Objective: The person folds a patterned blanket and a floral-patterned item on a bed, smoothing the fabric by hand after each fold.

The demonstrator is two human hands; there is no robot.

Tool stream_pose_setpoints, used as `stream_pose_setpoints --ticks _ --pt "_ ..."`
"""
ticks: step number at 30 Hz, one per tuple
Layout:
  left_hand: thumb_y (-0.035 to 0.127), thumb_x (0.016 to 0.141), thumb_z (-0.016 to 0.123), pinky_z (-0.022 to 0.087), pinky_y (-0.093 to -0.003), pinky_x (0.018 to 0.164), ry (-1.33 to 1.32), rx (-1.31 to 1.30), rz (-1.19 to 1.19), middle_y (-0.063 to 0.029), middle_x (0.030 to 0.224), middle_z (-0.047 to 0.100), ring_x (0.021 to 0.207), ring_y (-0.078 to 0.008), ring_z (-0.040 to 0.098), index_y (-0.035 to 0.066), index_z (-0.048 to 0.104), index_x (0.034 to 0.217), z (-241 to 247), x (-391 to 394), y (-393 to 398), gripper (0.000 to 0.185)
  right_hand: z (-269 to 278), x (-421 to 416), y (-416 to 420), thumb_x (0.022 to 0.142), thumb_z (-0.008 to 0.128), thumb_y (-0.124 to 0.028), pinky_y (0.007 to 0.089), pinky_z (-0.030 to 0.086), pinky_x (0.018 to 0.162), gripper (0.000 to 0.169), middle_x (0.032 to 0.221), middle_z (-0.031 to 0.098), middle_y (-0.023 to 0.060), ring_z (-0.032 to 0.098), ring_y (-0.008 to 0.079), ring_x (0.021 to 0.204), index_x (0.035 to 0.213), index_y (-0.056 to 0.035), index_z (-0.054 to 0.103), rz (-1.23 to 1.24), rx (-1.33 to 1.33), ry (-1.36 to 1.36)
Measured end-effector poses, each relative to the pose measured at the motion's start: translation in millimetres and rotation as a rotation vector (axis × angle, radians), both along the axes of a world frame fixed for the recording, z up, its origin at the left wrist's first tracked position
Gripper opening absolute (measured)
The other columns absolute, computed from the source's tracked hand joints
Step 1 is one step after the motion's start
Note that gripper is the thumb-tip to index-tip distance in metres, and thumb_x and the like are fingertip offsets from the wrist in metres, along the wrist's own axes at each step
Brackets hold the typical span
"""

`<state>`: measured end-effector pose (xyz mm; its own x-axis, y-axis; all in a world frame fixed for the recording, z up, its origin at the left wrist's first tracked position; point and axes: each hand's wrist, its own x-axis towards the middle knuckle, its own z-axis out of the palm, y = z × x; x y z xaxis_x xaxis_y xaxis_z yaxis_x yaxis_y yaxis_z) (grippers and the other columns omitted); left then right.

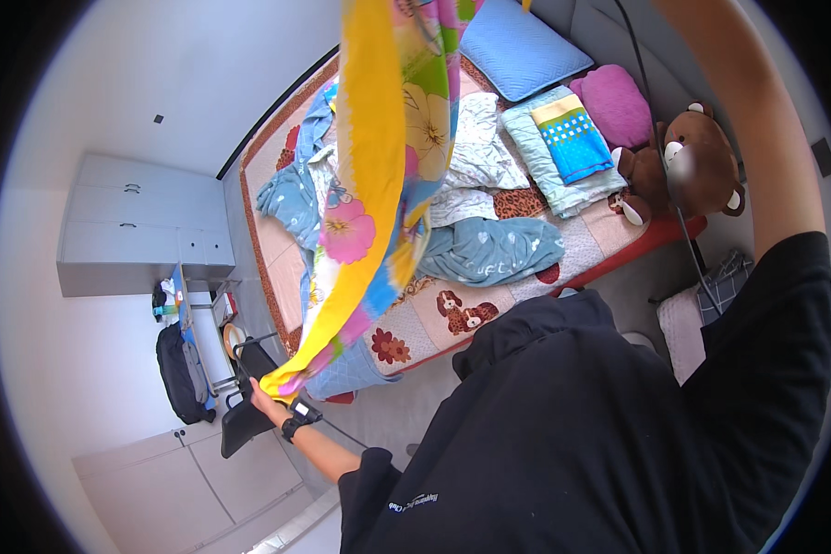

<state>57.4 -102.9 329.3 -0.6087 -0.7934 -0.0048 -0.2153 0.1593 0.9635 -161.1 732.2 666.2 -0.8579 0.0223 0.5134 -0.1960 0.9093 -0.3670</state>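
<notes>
My left hand (269, 401), with a dark watch on its wrist, grips the lower left end of a floral cloth (370, 152) with a wide yellow band. Raised and stretched out, the cloth hangs over the bed (467, 315) and runs up past the top edge of the view. My right arm reaches up at the right, and its hand is out of view. Behind the cloth, a crumpled teal blanket (488, 253) and white patterned bedding (481, 149) lie on the bed. The cloth hides part of them.
A blue pillow (523, 48), a folded pale green quilt (564, 197) with a folded blue-and-yellow cloth (575, 142) on it, a pink cushion (613, 104) and a brown teddy bear (706, 166) are at the bed's right end. A black chair (246, 426) stands by my left hand. A cable hangs near my right arm.
</notes>
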Motion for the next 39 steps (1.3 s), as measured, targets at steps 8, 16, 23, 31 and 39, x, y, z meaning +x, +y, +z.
stream_pose_setpoints --ticks 8,16,23,31,39 --pt "0.028 0.075 0.078 0.023 -0.0405 0.110 0.161 -0.950 -0.947 -0.0172 0.140 0.032 0.132 -0.0283 0.030 0.001 0.023 0.141 103.7 -98.9 351.2 0.090 11.4 25.4 -199.2 0.081 0.061 -0.035 0.0345 0.051 0.067 0.031 0.078 0.067 0.0096 0.065 0.0219 0.075 0.087 -0.0056 0.069 0.647 0.261 0.182" --pt "0.024 0.092 0.060 0.043 -0.0272 0.078 0.351 -0.173 -0.966 -0.0053 0.101 0.058 0.089 -0.0130 0.053 -0.002 0.050 0.118 71.8 -148.4 422.3 0.038 -14.1 47.1 -222.2 0.081 0.062 -0.032 0.0349 0.051 0.070 0.028 0.082 0.067 0.0095 0.065 0.0226 0.080 0.089 -0.0064 0.069 0.854 0.364 0.280" --pt "-0.007 0.081 0.040 0.047 -0.0319 0.078 -0.008 -0.332 -1.109 -0.0134 0.095 0.065 0.091 -0.0198 0.061 -0.002 0.056 0.108 -26.1 -56.3 398.0 0.032 -219.1 72.1 -69.0 0.080 0.058 -0.012 0.0399 0.054 0.067 0.014 0.078 0.065 0.0137 0.066 0.0279 0.076 0.087 -0.0049 0.068 0.526 0.375 -0.243" --pt "-0.006 0.082 0.037 0.044 -0.0436 0.086 -0.314 -0.495 -1.339 -0.0268 0.106 0.060 0.105 -0.0405 0.056 -0.002 0.053 0.114 -143.5 28.3 402.9 0.036 -402.8 260.1 -21.5 0.077 0.057 -0.011 0.0402 0.049 0.062 0.018 0.071 0.065 0.0168 0.063 0.0299 0.066 0.088 -0.0020 0.068 0.646 -0.166 -1.021" --pt "-0.002 0.088 0.040 0.045 -0.0265 0.079 -0.076 0.333 -1.436 -0.0058 0.099 0.060 0.092 -0.0136 0.058 0.001 0.052 0.110 -45.3 -20.4 494.1 0.025 -381.6 242.8 -42.7 0.080 0.073 -0.031 0.0290 0.045 0.087 0.063 0.117 0.057 0.0117 0.051 0.0160 0.109 0.129 -0.0001 0.047 0.429 -0.682 -1.041"
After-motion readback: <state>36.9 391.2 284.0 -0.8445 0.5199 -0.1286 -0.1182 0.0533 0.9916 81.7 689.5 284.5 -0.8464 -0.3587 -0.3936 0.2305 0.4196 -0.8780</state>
